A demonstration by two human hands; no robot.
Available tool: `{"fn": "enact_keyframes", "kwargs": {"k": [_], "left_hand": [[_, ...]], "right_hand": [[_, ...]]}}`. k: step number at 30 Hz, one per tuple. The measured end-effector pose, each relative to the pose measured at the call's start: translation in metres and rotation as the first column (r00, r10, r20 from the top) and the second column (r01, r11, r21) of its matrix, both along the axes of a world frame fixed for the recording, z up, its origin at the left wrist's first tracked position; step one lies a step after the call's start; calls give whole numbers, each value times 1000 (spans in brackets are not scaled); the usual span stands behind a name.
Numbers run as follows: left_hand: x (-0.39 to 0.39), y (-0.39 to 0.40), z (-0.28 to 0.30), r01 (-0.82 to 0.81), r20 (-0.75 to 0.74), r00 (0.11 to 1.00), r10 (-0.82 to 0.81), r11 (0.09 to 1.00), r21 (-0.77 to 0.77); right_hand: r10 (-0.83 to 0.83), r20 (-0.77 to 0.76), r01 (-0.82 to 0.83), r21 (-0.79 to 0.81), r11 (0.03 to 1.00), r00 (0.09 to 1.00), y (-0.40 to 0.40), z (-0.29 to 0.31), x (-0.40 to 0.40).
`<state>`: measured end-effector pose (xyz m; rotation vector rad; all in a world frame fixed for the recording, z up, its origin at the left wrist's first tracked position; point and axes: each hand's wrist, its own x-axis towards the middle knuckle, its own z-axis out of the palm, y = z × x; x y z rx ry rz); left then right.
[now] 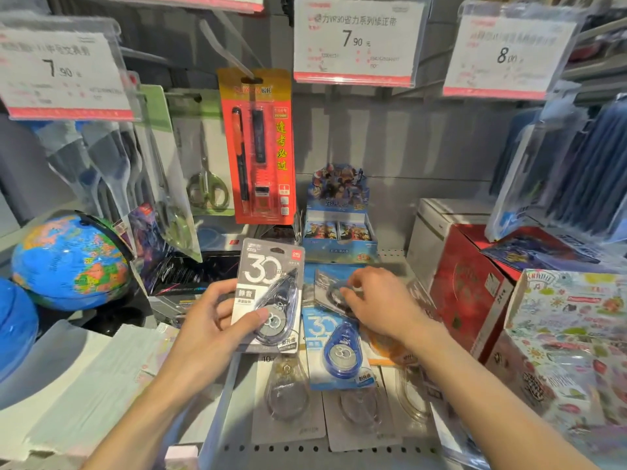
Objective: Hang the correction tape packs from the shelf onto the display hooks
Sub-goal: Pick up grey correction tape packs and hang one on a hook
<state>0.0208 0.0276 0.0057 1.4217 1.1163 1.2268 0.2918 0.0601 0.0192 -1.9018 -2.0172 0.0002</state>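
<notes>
Head view: left hand (207, 329), fingers clamped on an upright grey correction tape pack (268, 295) above the shelf (339, 449); right hand (380, 305), fingers closed on another grey pack (330, 288) lying beside a blue pack (336, 347).

A stationery aisle in a retail shop is being shown, with printed price tags (356, 42) in clear holders reading 7.90 and 8.00 hanging along the top above the goods. Carded merchandise, including a red pen set (259, 147) and packaged scissors (207, 188), is dangling from a display hook (225, 45) fixed to a grey slatted back panel (407, 140). On the perforated metal shelf (305, 449) below, a globe (68, 262), a trading card display box (339, 218), stickered boxes (570, 337) and blister-packed correction tape packs (339, 347) are lying out for sale.
</notes>
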Motion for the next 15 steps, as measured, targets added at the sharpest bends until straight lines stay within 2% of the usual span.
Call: {"fn": "enact_keyframes", "kwargs": {"k": [3, 8, 11, 15], "left_hand": [[-1, 0, -3, -21, -4, 1000, 21, 1000, -6], [-6, 1, -5, -27, -6, 1000, 27, 999, -18], [-9, 2, -6, -28, 0, 1000, 28, 999, -15], [-12, 2, -7, -40, 24, 999, 41, 999, -33]], "right_hand": [[-53, 186, 71, -89, 994, 981, 13, -6, -11], [-82, 179, 117, -193, 974, 980, 22, -8, -24], [-46, 90, 65, -223, 973, 995, 20, -4, -25], [2, -157, -28, -161, 987, 988, 10, 2, -20]]}}
